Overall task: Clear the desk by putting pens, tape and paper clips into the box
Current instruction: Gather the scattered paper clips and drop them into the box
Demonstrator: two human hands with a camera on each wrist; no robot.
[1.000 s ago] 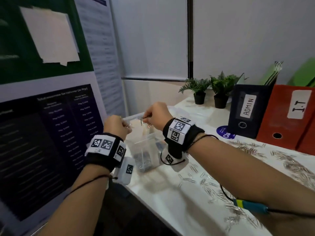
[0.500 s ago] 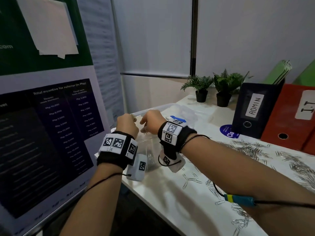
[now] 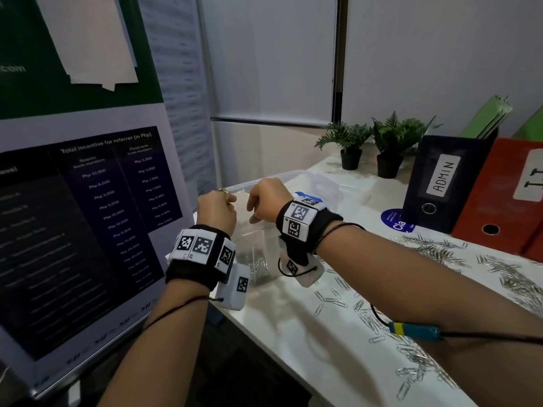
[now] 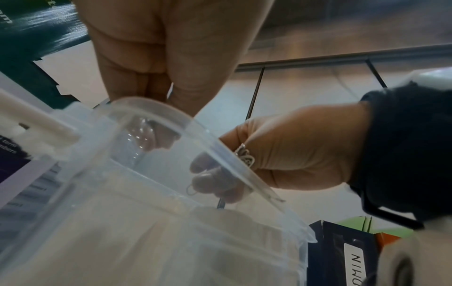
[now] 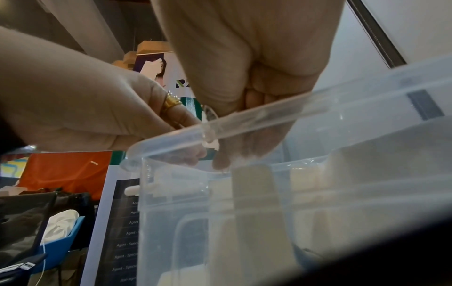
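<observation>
Both the left hand (image 3: 216, 211) and right hand (image 3: 266, 198), fingers curled, have been lowered over the box (image 3: 255, 251); paper clips (image 4: 221, 203) are being released from the right, while the left's contents cannot be told.

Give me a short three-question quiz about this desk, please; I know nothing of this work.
1. True or false: all the paper clips are already off the desk.
2. The left hand and right hand are over: A) a clear box, B) a drawer, C) a cup.
3. Fill in: the dark binder is labelled ____.
Key: 1 false; 2 A; 3 ADMIN.
</observation>
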